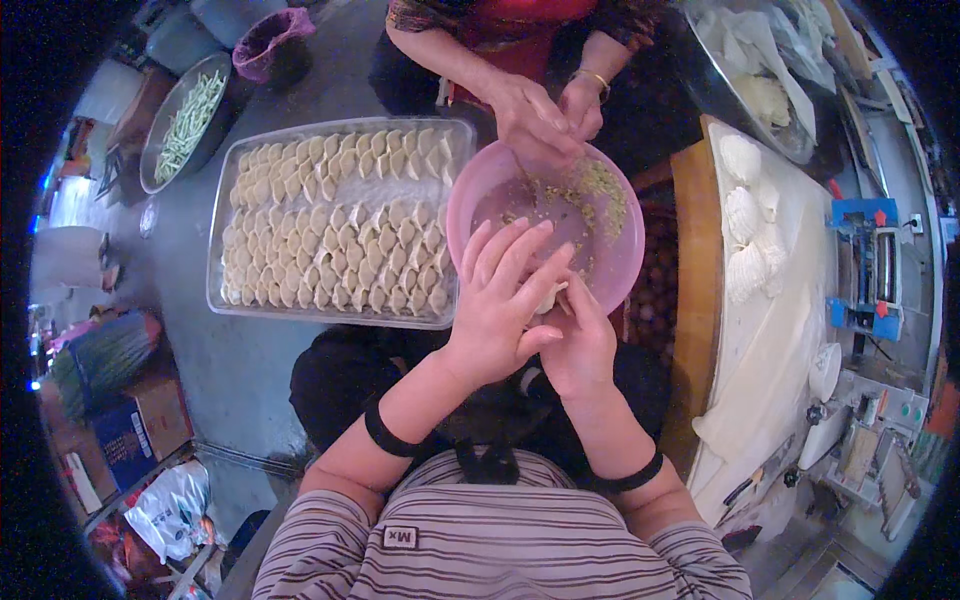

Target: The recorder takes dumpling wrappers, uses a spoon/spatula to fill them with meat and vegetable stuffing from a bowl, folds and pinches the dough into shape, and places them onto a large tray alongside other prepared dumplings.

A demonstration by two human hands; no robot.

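Observation:
Over the near rim of a pink plastic bowl (459, 225), my right hand (581, 345) holds a small pale dumpling (553, 298), mostly covered by fingers. My left hand (491, 307) lies just in front of it, palm down with fingers spread and the index finger close to the dumpling; contact there is hidden. Crumbly green filling (600, 191) clings to the bowl's far right side. To the left, a clear plastic tray (337, 321) carries rows of folded dumplings (360, 255), with a bare strip between two groups.
Across the bowl, another person's hands (540, 116) meet above its far rim. At right stands a floured worktable (750, 375) with dough pieces (742, 214) and a blue-ended roller machine (862, 270). Green beans fill a metal basin (187, 127) at upper left, near a pink-lined bin (270, 45).

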